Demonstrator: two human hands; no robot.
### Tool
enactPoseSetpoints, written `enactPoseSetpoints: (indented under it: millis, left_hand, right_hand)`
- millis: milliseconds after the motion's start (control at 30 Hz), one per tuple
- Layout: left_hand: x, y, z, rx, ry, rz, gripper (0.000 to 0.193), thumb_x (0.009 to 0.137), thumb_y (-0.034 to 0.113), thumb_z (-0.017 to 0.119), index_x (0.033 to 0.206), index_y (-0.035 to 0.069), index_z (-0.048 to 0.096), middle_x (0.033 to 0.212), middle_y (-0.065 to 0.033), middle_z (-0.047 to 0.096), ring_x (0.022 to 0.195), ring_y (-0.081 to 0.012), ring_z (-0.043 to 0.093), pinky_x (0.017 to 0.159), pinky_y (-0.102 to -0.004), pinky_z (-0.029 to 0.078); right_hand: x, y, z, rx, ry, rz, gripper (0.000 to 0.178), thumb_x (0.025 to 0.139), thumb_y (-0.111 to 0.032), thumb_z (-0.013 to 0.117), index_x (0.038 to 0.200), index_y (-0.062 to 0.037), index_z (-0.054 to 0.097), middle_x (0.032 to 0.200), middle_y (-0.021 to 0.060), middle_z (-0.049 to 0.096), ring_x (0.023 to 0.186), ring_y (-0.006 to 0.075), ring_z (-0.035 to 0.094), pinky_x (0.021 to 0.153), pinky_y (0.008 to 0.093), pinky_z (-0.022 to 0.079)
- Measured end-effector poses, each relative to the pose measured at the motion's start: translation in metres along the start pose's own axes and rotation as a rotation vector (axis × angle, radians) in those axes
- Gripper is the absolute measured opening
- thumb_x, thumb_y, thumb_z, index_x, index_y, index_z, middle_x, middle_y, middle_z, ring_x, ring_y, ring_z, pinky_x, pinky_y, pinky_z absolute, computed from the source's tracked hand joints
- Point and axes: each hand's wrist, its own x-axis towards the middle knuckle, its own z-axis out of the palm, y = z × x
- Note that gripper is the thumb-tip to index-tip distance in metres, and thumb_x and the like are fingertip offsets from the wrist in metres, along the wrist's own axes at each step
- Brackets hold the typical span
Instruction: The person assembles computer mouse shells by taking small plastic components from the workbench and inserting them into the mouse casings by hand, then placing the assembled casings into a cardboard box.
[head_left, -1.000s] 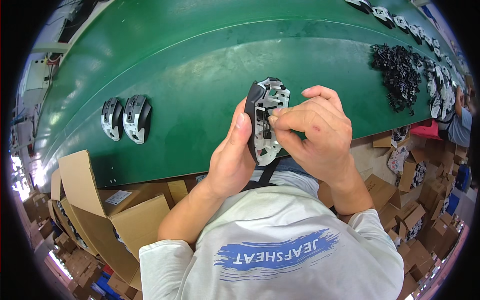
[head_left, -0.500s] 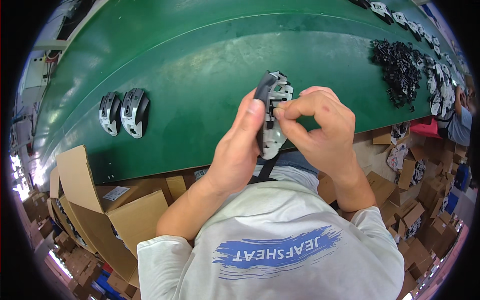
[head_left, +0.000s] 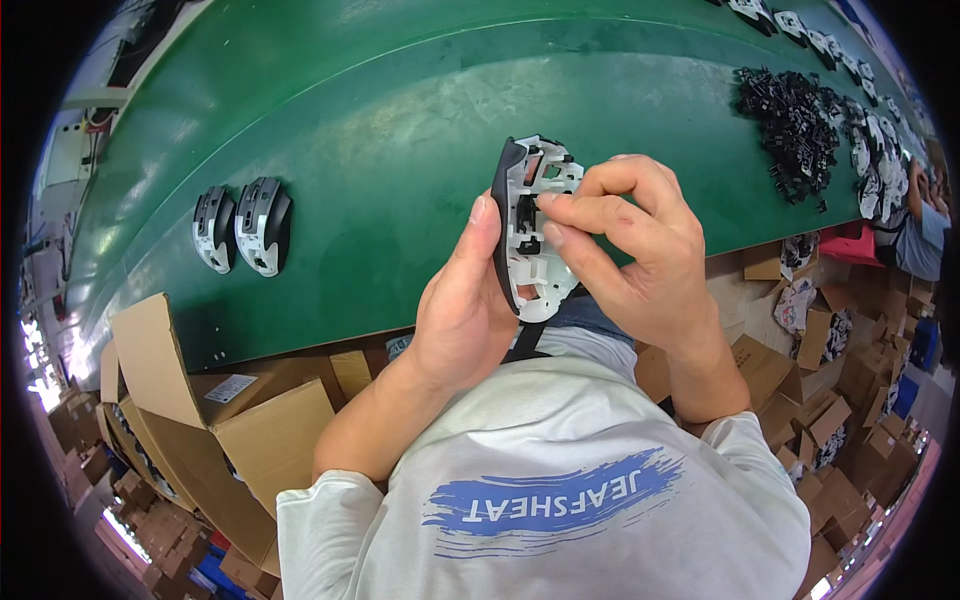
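Note:
Upright above the bench edge, a computer mouse top shell [head_left: 545, 285] shows its white, hollow inner side, with a dark outer side along its left. My left hand [head_left: 460, 310] is closed round that dark side, thumb along the edge. A small black plastic part [head_left: 528, 225] sits inside the shell, near its middle. My right hand [head_left: 645, 250] is bent, with index fingertip and thumb at that black part; the fingertips hide its right edge. To the left on the bench lie two grey-and-black mouse shells [head_left: 262, 235], side by side, outer side up.
The green bench [head_left: 380, 150] curves across the view. At its right lie a heap of small black parts [head_left: 790, 135] and several white mouse shells [head_left: 875, 160]. An open cardboard box [head_left: 270, 430] stands below at left. Another person [head_left: 920, 230] sits at far right, near more boxes [head_left: 765, 385].
The mouse shell has turned, so more of its inside faces me. My right thumb and index fingertips have shifted slightly on the black part and stand a little further apart.

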Motion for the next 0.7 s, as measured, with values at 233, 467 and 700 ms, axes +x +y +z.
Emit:
enactPoseSetpoints:
  millis: [233, 467, 700]
  left_hand:
    - [-0.002, 0.0, -0.004, -0.078, -0.066, 0.021, 0.062, 0.118, 0.048, 0.023, 0.165, 0.009, 0.039, 0.161, -0.0118, 0.052, 0.145, -0.0258, 0.055, 0.122, -0.0463, 0.045]
    - [0.0, 0.007, -0.015, -0.072, -0.144, 0.062, 0.059, 0.116, 0.04, 0.036, 0.163, 0.005, 0.037, 0.154, -0.0133, 0.056, 0.134, -0.0257, 0.062, 0.115, -0.0415, 0.051]
    - [-0.001, 0.001, -0.013, 0.407, 0.105, 0.16, 0.054, 0.102, -0.001, 0.055, 0.155, -0.004, 0.041, 0.139, -0.0123, 0.062, 0.124, -0.0159, 0.062, 0.108, -0.0333, 0.05]
  right_hand:
    - [0.002, 0.003, -0.006, 0.054, -0.048, -0.053, 0.04, 0.091, -0.011, 0.081, 0.13, -0.006, 0.074, 0.113, 0.006, 0.07, 0.104, 0.0247, 0.067, 0.108, 0.0436, 0.048]
    - [-0.003, 0.012, 0.008, 0.868, -0.058, 0.468, 0.056, 0.101, -0.008, 0.074, 0.152, 0.0034, 0.054, 0.13, 0.011, 0.067, 0.118, 0.0172, 0.063, 0.106, 0.0342, 0.051]
    - [-0.004, 0.01, 0.017, 0.801, -0.028, 0.47, 0.054, 0.097, -0.006, 0.078, 0.147, 0.0024, 0.06, 0.133, 0.0097, 0.067, 0.115, 0.0163, 0.065, 0.103, 0.0328, 0.053]
